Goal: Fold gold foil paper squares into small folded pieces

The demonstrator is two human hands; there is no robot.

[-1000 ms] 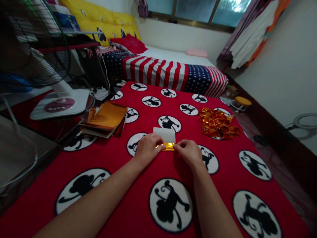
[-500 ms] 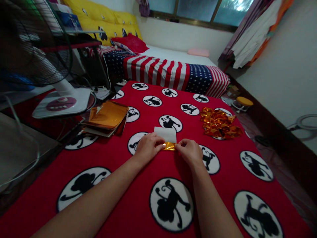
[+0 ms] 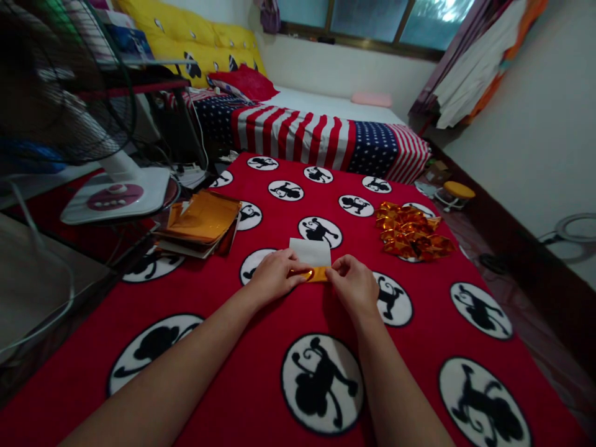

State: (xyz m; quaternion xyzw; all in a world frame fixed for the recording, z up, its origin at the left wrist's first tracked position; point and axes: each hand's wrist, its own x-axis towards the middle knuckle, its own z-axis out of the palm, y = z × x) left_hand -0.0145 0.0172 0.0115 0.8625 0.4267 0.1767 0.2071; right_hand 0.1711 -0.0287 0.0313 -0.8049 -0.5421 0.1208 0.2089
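Observation:
A sheet of gold foil paper, white on its back and gold on the folded lower edge, lies on the red blanket with black monkey prints. My left hand presses and pinches the gold fold from the left. From the right, my right hand pinches the same fold with thumb and fingers closed. Both hands meet at the fold's middle.
A stack of flat gold sheets lies at the blanket's left edge. A heap of folded gold pieces sits to the right. A fan stands at the left, a bed with a striped cover behind.
Both hands have crept closer together along the gold fold, covering more of it. The paper has stayed in place.

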